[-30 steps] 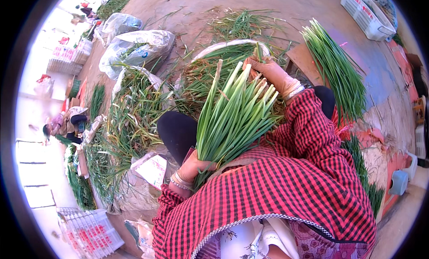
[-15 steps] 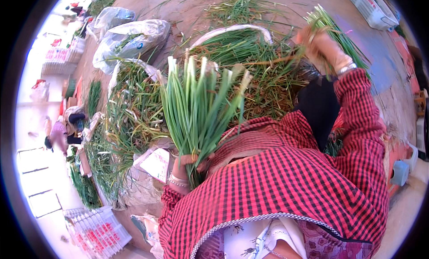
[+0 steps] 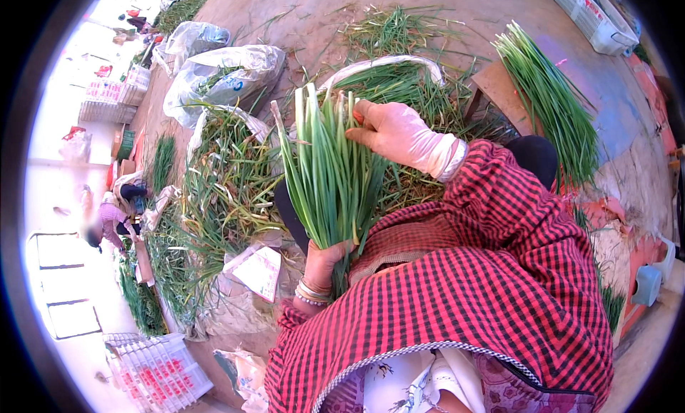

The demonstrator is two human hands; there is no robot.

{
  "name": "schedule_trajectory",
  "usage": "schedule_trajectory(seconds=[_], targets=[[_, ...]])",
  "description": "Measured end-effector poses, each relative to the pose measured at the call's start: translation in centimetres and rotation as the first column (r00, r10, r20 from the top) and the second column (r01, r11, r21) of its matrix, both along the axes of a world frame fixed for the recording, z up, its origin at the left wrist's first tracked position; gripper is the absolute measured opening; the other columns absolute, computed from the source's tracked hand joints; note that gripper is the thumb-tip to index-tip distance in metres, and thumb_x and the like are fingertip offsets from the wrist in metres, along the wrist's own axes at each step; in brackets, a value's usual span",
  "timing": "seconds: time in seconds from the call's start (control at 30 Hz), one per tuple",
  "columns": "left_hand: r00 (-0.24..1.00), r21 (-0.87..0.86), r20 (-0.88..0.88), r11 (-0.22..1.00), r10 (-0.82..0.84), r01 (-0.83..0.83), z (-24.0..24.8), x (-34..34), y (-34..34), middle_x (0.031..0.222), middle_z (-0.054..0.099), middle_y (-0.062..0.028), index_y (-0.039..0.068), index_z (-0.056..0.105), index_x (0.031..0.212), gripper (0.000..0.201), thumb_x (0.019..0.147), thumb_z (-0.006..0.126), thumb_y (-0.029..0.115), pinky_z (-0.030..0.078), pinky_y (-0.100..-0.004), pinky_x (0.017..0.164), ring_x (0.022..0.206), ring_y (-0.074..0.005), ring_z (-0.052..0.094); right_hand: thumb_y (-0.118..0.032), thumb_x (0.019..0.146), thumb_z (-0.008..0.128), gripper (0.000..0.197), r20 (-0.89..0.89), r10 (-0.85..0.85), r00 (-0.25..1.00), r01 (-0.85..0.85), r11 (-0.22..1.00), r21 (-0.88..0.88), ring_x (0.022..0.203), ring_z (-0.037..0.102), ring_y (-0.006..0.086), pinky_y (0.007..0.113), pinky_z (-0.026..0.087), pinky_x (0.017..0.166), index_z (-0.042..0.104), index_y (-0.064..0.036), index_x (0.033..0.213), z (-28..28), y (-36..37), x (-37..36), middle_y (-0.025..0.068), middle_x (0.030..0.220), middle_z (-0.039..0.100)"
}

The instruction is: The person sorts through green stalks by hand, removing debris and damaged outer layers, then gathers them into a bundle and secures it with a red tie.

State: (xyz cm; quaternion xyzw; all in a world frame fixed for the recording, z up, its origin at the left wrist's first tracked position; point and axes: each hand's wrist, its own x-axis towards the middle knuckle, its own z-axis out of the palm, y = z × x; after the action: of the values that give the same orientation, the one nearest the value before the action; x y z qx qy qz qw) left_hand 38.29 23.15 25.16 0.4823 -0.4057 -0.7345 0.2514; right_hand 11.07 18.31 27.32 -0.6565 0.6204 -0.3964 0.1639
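My left hand (image 3: 327,264), with beaded bracelets at its wrist, is closed around the lower, leafy part of a bunch of garlic chives (image 3: 325,185). The bunch stands upright in front of my lap, its pale stem ends at the top. My right hand (image 3: 401,136), in a thin whitish glove, reaches over from the right. Its thumb and fingers pinch stems near the top right of the bunch. A larger pile of chives (image 3: 553,106) lies neatly lined up on a small wooden bench (image 3: 501,88) to my right.
Loose leaves and trimmings (image 3: 228,177) cover the floor ahead and left. A sack with a white rim (image 3: 385,62) holds more chives. Clear plastic bags (image 3: 228,78) stand at far left, a white crate (image 3: 596,21) at far right. Another person (image 3: 114,217) works at the left edge.
My right hand has come back from beside the chive pile on the right to the top of the held bunch. The brownish strands in it are gone. The bunch now stands straighter.
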Motion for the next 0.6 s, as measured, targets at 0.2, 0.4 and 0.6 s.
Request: schedule_trajectory(seconds=[0.2, 0.4, 0.6], targets=[[0.997, 0.116, -0.003, 0.991, -0.074, 0.074, 1.1, 0.3, -0.5, 0.093, 0.068, -0.0074, 0.0, 0.06, 0.116, 0.04, 0.077, 0.066, 0.008, 0.048, -0.0259, 0.057, 0.067, -0.0144, 0.06, -0.019, 0.094, 0.064, 0.016, 0.619, 0.012, 0.786, -0.217, 0.942, 0.257, 0.056, 0.052, 0.0049, 0.022, 0.044, 0.052, 0.058, -0.0038, 0.094, 0.0, 0.6, -1.9, -0.0034, 0.072, 0.056], [0.979, 0.18, -0.039, 0.962, -0.202, 0.205, 1.3, 0.9, -2.0, 0.09, 0.068, -0.0104, -0.002, 0.06, 0.116, 0.044, 0.073, 0.066, 0.008, 0.042, -0.0225, 0.049, 0.055, -0.0121, 0.054, -0.024, 0.095, 0.064, 0.019, 0.579, 0.089, 0.811, -0.281, 0.926, 0.251, 0.059, 0.05, 0.005, 0.022, 0.045, 0.054, 0.063, -0.0048, 0.098, -0.2, 1.5, -4.4, -0.0033, 0.077, 0.058], [0.971, 0.276, -0.208, 0.946, -0.115, 0.171, 0.0, 3.6, -2.1, 0.092, 0.067, -0.0157, -0.004, 0.06, 0.112, 0.039, 0.075, 0.066, 0.009, 0.042, -0.0233, 0.048, 0.055, -0.0135, 0.054, -0.031, 0.092, 0.066, 0.026, 0.447, -0.202, 0.872, 0.11, 0.968, 0.224, 0.065, 0.053, 0.0057, 0.022, 0.045, 0.058, 0.067, -0.0103, 0.109, 0.8, 2.0, -11.1, -0.0045, 0.088, 0.067]])
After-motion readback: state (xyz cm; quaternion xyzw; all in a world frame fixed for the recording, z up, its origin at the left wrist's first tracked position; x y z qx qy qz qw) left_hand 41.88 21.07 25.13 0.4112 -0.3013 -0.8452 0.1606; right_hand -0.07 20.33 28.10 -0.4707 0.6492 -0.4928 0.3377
